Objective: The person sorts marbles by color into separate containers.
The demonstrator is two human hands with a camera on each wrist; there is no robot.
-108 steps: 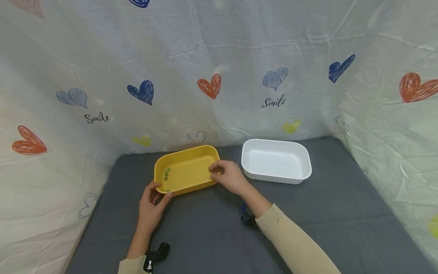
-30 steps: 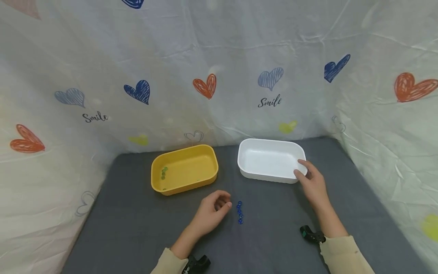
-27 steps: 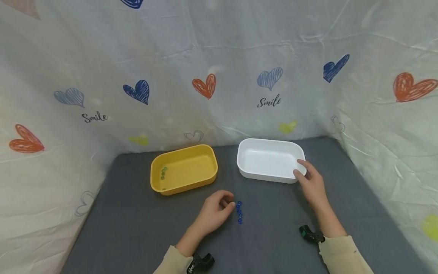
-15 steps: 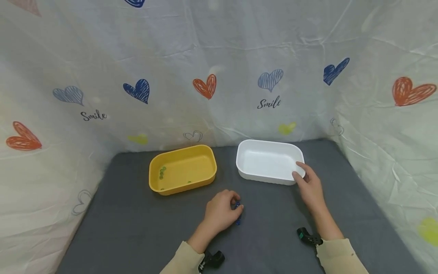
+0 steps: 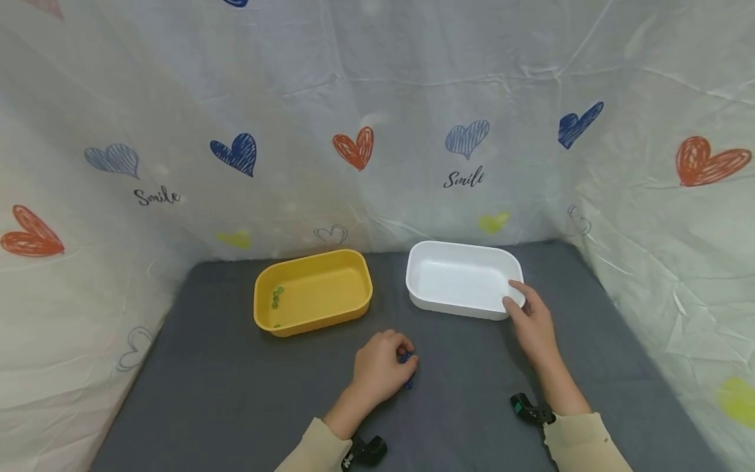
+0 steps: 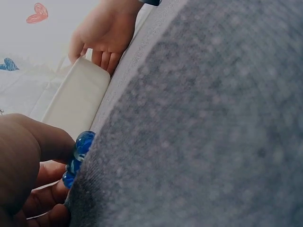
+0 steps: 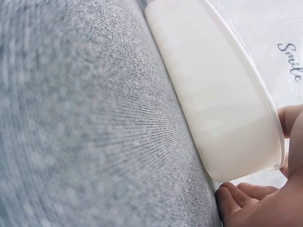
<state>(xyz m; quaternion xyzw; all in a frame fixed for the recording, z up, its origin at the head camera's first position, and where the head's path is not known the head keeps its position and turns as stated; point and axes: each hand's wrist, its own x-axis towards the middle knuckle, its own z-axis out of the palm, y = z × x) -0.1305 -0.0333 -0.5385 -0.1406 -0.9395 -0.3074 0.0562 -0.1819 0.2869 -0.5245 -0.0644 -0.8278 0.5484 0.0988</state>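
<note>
My left hand [image 5: 382,368] is low over the grey cloth, its fingers curled about several blue glass marbles [image 6: 85,142]. In the left wrist view the thumb lies right against the marbles, with the other fingers behind them. One blue marble [image 5: 409,385] shows just below the thumb in the head view. At the near right corner of the white tray [image 5: 466,309], my right hand [image 5: 535,326] grips the rim. The right wrist view has some of its fingers [image 7: 232,196] low by the tray's base and others at the rim.
A yellow tray [image 5: 318,321] stands at the back left, holding several green marbles [image 5: 275,298] along its left end. Grey cloth [image 5: 236,406] covers the table. A white curtain printed with hearts [image 5: 354,78] hangs behind and at both sides.
The right hand went from the yellow tray to the white tray's corner. From the yellow tray the left hand came right, and over the last second its fingers closed in round the blue marbles.
</note>
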